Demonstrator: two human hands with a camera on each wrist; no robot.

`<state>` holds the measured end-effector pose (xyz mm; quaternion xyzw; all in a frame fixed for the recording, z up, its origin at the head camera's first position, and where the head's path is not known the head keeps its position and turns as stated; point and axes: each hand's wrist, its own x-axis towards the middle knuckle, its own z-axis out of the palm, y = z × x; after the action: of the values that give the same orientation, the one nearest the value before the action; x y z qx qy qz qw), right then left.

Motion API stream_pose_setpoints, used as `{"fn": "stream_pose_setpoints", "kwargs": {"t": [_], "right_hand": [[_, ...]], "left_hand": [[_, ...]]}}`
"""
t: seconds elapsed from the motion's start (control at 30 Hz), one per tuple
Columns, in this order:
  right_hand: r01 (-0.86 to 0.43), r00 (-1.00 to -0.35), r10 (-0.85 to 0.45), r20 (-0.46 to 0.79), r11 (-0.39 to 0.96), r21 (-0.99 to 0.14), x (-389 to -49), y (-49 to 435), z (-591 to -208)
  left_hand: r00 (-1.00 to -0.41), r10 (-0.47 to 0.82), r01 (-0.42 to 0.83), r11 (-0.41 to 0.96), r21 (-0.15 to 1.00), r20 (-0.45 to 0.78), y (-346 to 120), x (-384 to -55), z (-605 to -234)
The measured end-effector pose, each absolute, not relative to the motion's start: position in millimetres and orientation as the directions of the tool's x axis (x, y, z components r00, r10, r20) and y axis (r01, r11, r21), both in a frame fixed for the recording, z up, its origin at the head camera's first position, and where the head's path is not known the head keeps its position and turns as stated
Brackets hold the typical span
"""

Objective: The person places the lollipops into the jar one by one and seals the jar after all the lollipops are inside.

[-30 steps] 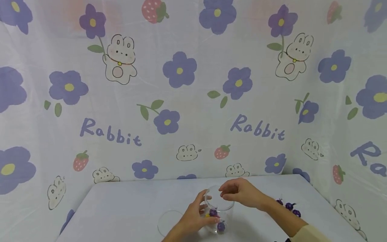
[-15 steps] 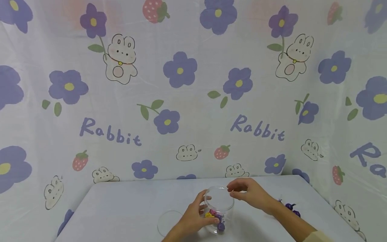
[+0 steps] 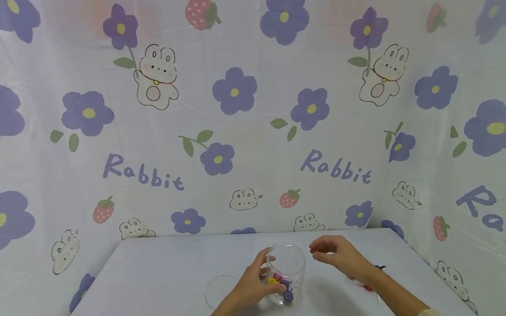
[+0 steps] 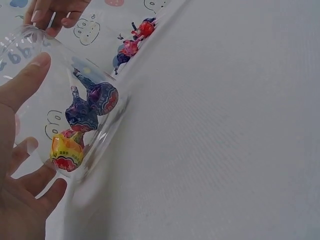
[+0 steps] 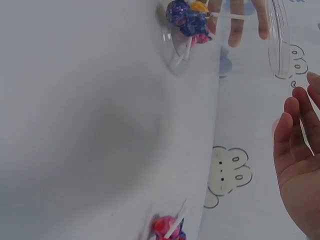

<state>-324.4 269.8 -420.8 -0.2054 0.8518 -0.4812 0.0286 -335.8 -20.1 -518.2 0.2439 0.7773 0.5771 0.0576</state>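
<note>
My left hand grips a clear round jar from its left side, with the thumb across the front and the other fingers behind. Wrapped lollipops lie at the bottom of the jar; in the left wrist view they include a purple-blue lollipop and a yellow lollipop. The jar's mouth is uncovered. To the right of the rim hovers my right hand, apart from the jar, its fingers loosely bent and nothing visible between them. In the right wrist view that hand also holds nothing.
Several loose lollipops lie on the right of the white table, partly behind my right forearm in the head view. A clear round disc, like a lid, lies left of the jar. A patterned curtain hangs behind and at the sides.
My right hand has moved from over the jar's mouth out to the right, towards the loose lollipops. A purple lollipop seen higher in the jar now sits lower. The left hand keeps its grip.
</note>
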Motion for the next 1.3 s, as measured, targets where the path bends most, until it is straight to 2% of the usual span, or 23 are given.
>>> {"fn": "stream_pose_setpoints", "kwargs": {"t": [0.43, 0.9, 1.07, 1.3], "right_hand": [[-0.282, -0.937, -0.319, 0.140, 0.460, -0.842, -315, 313, -423], [-0.151, -0.985, -0.145, 0.090, 0.491, -0.858, -312, 365, -427], [-0.112, -0.994, -0.073, 0.086, 0.551, -0.827, -311, 384, -431], [-0.087, -0.992, 0.007, 0.127, 0.695, -0.714, -312, 412, -430]], "left_hand": [[-0.855, 0.466, 0.353, 0.196, 0.915, 0.230, -22, -336, -517], [-0.859, 0.461, 0.357, 0.221, 0.907, 0.225, -22, -335, -517], [-0.864, 0.456, 0.345, 0.231, 0.910, 0.212, -22, -335, -517], [-0.862, 0.459, 0.346, 0.220, 0.912, 0.216, -21, -335, -517]]}}
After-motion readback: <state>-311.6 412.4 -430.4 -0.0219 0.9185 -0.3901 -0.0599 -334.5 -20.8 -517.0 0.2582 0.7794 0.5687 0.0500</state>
